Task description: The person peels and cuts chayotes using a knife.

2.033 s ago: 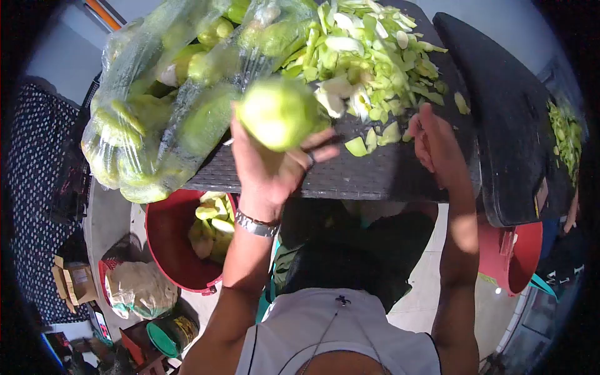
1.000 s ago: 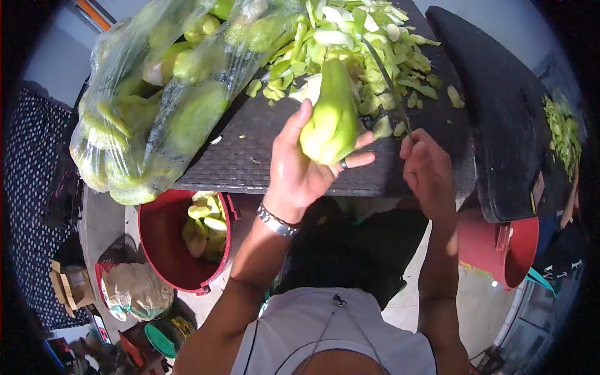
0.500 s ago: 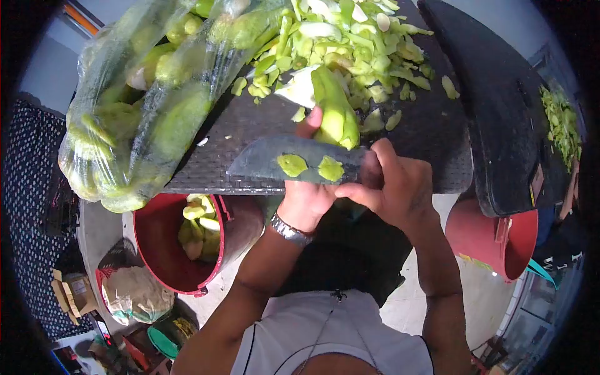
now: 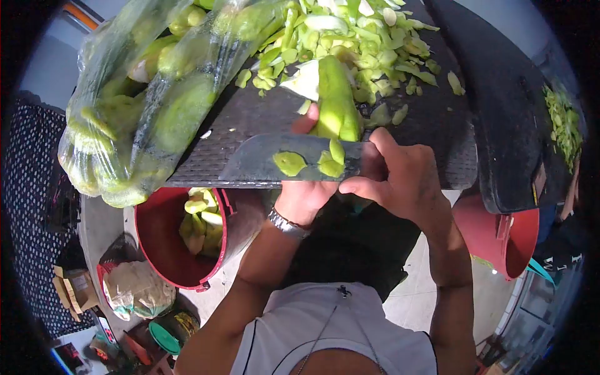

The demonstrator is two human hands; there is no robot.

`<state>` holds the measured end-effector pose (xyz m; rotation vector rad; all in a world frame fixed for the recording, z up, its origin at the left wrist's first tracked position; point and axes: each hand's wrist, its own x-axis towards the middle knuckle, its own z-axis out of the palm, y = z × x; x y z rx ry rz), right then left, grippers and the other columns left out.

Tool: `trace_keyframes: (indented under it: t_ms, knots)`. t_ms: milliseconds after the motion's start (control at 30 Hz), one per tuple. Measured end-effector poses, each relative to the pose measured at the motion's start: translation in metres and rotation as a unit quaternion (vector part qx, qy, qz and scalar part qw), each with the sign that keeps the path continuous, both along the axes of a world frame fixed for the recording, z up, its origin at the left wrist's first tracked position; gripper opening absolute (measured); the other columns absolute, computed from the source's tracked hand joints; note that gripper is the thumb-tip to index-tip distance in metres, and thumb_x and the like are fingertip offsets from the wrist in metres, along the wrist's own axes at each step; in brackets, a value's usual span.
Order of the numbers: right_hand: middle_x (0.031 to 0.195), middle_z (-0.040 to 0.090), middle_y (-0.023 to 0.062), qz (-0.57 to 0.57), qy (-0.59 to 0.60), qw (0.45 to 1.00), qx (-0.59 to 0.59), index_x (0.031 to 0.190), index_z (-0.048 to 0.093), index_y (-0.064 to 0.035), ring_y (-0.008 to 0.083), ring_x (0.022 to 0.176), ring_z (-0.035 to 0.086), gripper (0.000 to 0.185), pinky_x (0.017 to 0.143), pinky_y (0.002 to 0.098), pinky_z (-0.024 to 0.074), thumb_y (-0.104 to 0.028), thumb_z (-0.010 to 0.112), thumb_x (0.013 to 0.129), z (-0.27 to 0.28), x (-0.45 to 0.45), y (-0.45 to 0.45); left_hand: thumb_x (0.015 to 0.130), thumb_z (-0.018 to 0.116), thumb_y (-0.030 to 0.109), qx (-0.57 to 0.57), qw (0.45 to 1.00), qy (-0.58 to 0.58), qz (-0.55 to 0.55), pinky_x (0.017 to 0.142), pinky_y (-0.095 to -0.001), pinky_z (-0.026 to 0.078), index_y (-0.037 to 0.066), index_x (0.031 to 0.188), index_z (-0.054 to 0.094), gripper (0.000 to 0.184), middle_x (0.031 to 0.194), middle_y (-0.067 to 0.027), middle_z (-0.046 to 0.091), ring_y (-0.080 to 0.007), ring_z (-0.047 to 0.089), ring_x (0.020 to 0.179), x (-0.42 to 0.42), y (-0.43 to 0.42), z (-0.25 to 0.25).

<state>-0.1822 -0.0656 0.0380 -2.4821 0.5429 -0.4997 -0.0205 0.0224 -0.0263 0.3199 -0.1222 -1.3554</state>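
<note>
My right hand (image 4: 403,178) is closed around the handle of a broad, dark-bladed knife (image 4: 250,159), whose blade points left. Several small green slices (image 4: 289,164) stick to the blade's flat side. Behind the blade, my left hand (image 4: 306,197), with a metal watch at the wrist, holds a long pale-green fruit (image 4: 337,103). Its thumb shows on the fruit's left side; the blade covers most of the fingers. The knife crosses the fruit's near end. A white cut piece (image 4: 304,81) lies against the fruit's upper left.
A heap of green slices (image 4: 369,50) covers the back of the dark board (image 4: 450,150). A clear plastic bag (image 4: 137,119) of green fruits stands at left. Below are a red bucket (image 4: 150,250) containing pieces and another red bucket (image 4: 487,225). A black board (image 4: 500,137) is at right.
The fruit stands a little more upright and slightly higher in view. Another small slice now sticks to the blade near the handle. Both hands keep their hold.
</note>
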Motion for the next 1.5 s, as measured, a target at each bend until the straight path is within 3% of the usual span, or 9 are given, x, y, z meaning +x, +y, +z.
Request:
trace_keyframes:
  t_ms: [200,233,400,500,600,700,900,1100,1500]
  knots:
    - [0.064,0.064,0.0118,-0.082,0.016,0.996,-0.020,0.089,0.057,-0.0050,0.0347,0.062,0.070,0.058,0.058,0.0437,0.0548,-0.057,0.080,0.082,-0.008,0.002,-0.040,0.103,0.053,0.045,-0.092,0.996,0.002,-0.015,0.059,-0.0399,0.059,0.005,0.125,0.062,0.046,0.111,-0.0159,0.071,-0.0294,0.071,0.081,0.009,0.010,-0.008]
    - [0.064,0.064,0.0123,-0.088,0.020,0.996,0.005,0.089,0.057,-0.0050,0.0353,0.062,0.070,0.057,0.059,0.0438,0.0548,-0.057,0.080,0.083,-0.007,0.000,-0.044,0.099,0.061,0.044,0.060,0.996,-0.036,0.064,0.049,-0.0311,0.051,0.002,0.118,0.062,0.046,0.096,-0.0125,0.071,-0.0214,0.067,0.069,-0.005,0.014,0.021]
    - [0.066,0.064,0.0142,-0.008,0.006,0.996,0.086,0.090,0.058,-0.0046,0.0378,0.064,0.070,0.054,0.059,0.0437,0.0539,-0.054,0.078,0.085,0.008,0.001,-0.025,0.103,0.052,0.048,0.063,0.997,0.000,0.051,0.048,-0.0289,0.049,0.004,0.127,0.058,0.050,0.105,-0.0117,0.070,-0.0208,0.067,0.077,-0.003,0.015,0.011]
    - [0.073,0.066,0.0115,0.045,-0.002,0.998,0.043,0.097,0.060,-0.0074,0.0336,0.063,0.069,0.048,0.058,0.0435,0.0540,-0.051,0.078,0.086,0.002,0.003,-0.021,0.105,0.047,0.052,-0.016,0.996,0.093,-0.005,0.085,-0.0439,0.050,0.003,0.138,0.054,0.059,0.124,-0.0192,0.066,-0.0331,0.063,0.107,0.007,0.007,-0.014]
    - [0.093,0.067,0.0080,0.093,-0.024,0.985,-0.144,0.106,0.064,-0.0151,0.0283,0.062,0.065,0.030,0.055,0.0398,0.0522,-0.037,0.074,0.089,-0.010,-0.001,-0.033,0.104,0.049,0.051,-0.056,0.995,0.081,0.005,0.073,-0.0419,0.058,0.001,0.139,0.055,0.061,0.124,-0.0228,0.067,-0.0333,0.067,0.093,0.005,0.008,-0.021]
    - [0.112,0.063,0.0050,0.038,-0.082,0.947,-0.309,0.112,0.066,-0.0236,0.0251,0.063,0.059,0.022,0.053,0.0369,0.0496,-0.024,0.069,0.090,-0.054,-0.011,-0.089,0.104,0.050,0.050,0.020,0.999,0.005,0.029,0.040,-0.0275,0.042,0.002,0.134,0.057,0.057,0.115,-0.0193,0.068,-0.0229,0.057,0.059,0.001,0.014,0.002]
    - [0.062,0.063,0.0129,0.009,0.006,0.999,0.041,0.089,0.059,-0.0064,0.0361,0.065,0.071,0.059,0.062,0.0464,0.0543,-0.063,0.075,0.084,0.000,0.011,-0.038,0.105,0.046,0.050,0.034,0.998,0.030,0.049,0.045,-0.0277,0.044,0.009,0.123,0.059,0.047,0.103,-0.0084,0.069,-0.0180,0.062,0.070,0.001,0.013,-0.004]
    - [0.075,0.066,0.0136,-0.017,-0.007,0.999,-0.030,0.099,0.062,-0.0053,0.0344,0.071,0.069,0.047,0.066,0.0443,0.0529,-0.050,0.074,0.090,-0.019,0.025,-0.082,0.103,0.050,0.051,0.020,0.999,0.048,0.006,0.043,-0.0276,0.047,0.001,0.139,0.053,0.062,0.122,-0.0257,0.062,-0.0257,0.061,0.065,0.003,0.021,0.004]
    - [0.084,0.068,0.0181,-0.118,0.083,0.989,-0.031,0.102,0.068,-0.0039,0.0326,0.080,0.069,0.058,0.072,0.0436,0.0526,-0.061,0.062,0.095,-0.037,0.027,-0.156,0.104,0.048,0.053,-0.021,0.995,0.094,-0.034,0.042,-0.0306,0.047,0.003,0.145,0.049,0.065,0.126,-0.0278,0.060,-0.0286,0.059,0.062,0.013,0.038,0.001]
